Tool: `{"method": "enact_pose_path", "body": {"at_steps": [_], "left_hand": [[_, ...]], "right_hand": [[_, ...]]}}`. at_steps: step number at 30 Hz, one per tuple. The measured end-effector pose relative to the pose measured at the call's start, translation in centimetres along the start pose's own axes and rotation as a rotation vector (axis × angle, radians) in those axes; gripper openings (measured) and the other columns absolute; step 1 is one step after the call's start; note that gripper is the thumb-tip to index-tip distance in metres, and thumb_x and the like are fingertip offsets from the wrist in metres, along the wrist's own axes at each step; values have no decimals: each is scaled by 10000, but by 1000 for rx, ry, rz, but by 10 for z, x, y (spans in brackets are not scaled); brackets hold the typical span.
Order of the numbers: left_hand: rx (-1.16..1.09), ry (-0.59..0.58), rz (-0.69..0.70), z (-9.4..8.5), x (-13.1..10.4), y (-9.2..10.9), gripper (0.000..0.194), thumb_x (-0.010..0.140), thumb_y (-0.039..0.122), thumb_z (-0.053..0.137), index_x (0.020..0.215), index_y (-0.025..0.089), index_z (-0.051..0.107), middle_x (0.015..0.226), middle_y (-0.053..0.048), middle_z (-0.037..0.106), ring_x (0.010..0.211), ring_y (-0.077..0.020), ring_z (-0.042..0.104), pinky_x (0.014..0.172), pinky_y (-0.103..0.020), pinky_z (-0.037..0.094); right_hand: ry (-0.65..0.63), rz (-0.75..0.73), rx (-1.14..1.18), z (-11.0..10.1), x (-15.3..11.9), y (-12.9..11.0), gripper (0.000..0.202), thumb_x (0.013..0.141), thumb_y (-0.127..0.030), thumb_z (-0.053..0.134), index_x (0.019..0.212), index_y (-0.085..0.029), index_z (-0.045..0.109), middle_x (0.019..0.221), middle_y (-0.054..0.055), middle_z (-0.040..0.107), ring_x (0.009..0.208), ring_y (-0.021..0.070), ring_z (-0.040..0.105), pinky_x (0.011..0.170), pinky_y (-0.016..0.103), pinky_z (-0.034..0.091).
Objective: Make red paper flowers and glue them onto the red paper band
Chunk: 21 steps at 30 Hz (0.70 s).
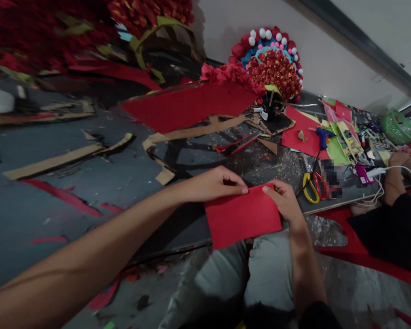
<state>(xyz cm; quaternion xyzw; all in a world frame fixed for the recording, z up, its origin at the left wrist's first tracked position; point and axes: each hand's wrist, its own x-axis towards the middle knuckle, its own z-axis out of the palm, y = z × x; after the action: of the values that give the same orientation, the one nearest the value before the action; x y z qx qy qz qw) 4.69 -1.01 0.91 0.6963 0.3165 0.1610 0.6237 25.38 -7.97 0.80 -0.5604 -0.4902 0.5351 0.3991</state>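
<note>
A rectangular red sheet point(245, 217), paper or felt, hangs between my two hands at the table's front edge, over my lap. My left hand point(221, 185) pinches its top edge near the middle, thumb on the near side. My right hand point(284, 198) grips the top right corner between thumb and fingers. The fingertips behind the sheet are partly hidden. Just right of my right hand lie scissors with yellow handles point(310, 188) and another pair of red handles point(320, 184).
Cardboard strips point(195, 132) and a large red panel point(192, 105) lie behind my hands. A blue glue gun point(324, 136) rests among scraps at right, near a green basket point(399, 128). A decorated headpiece point(272, 64) stands at the wall. Another person's hands point(402, 160) are at far right.
</note>
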Motion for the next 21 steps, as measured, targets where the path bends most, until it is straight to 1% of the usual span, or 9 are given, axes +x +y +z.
{"method": "enact_pose_path", "body": {"at_steps": [3, 5, 8, 10, 12, 14, 17, 19, 21], "left_hand": [[62, -111, 29, 1, -2, -3, 312, 782, 418, 562, 750, 161, 736, 600, 27, 655, 531, -91, 515, 509, -154, 373], [79, -156, 46, 2, -3, -4, 328, 793, 404, 553, 725, 131, 723, 583, 18, 633, 526, -85, 498, 506, -155, 360], [89, -167, 50, 6, -3, -4, 277, 766, 361, 578, 711, 120, 703, 633, -4, 654, 560, -91, 521, 542, -161, 391], [84, -159, 53, 8, -4, -4, 244, 747, 341, 588, 718, 125, 698, 648, -6, 664, 569, -92, 536, 556, -161, 406], [68, -152, 62, 7, -4, -2, 235, 742, 340, 592, 725, 131, 700, 663, -9, 677, 590, -97, 552, 573, -164, 420], [56, -146, 51, 3, -6, 0, 245, 746, 353, 597, 734, 135, 709, 674, -14, 686, 600, -101, 558, 574, -166, 425], [63, -148, 4, -7, -8, 5, 286, 757, 397, 597, 746, 140, 722, 632, -9, 672, 541, -90, 518, 508, -160, 390], [77, -133, -24, -13, -9, 6, 319, 754, 435, 594, 756, 145, 728, 614, -3, 660, 515, -84, 492, 476, -160, 365], [110, -85, -44, -17, -8, 5, 344, 740, 466, 593, 745, 150, 729, 593, 5, 644, 503, -83, 474, 461, -160, 349]], "right_hand": [[-69, 21, -41, 1, -2, -2, 236, 734, -386, 624, 646, -174, 569, 556, -67, 490, 516, 70, 410, 497, 194, 300], [-133, 45, -71, 1, -2, -3, 242, 736, -385, 624, 643, -168, 571, 550, -66, 484, 513, 66, 400, 495, 192, 294], [-243, 41, -184, 5, -4, -6, 215, 754, -362, 614, 676, -163, 632, 582, -50, 541, 541, 69, 433, 531, 196, 321], [-266, 0, -261, 9, -6, -9, 207, 774, -345, 594, 708, -166, 674, 632, -31, 601, 589, 81, 479, 580, 204, 352], [-238, -35, -289, 13, -8, -11, 229, 788, -349, 578, 711, -168, 695, 648, -18, 632, 610, 92, 504, 595, 211, 364], [-178, -44, -269, 15, -9, -12, 252, 784, -368, 582, 698, -167, 707, 624, -15, 636, 594, 97, 506, 573, 214, 363], [-55, -11, -192, 11, -7, -9, 238, 732, -389, 638, 691, -167, 715, 597, -23, 626, 563, 92, 494, 549, 212, 367], [44, 35, -127, 6, -3, -5, 266, 687, -417, 675, 626, -159, 691, 525, -40, 565, 506, 77, 446, 498, 206, 342], [115, 79, -72, 1, 0, -2, 322, 656, -453, 689, 553, -152, 645, 458, -58, 480, 451, 61, 382, 441, 200, 299]]}}
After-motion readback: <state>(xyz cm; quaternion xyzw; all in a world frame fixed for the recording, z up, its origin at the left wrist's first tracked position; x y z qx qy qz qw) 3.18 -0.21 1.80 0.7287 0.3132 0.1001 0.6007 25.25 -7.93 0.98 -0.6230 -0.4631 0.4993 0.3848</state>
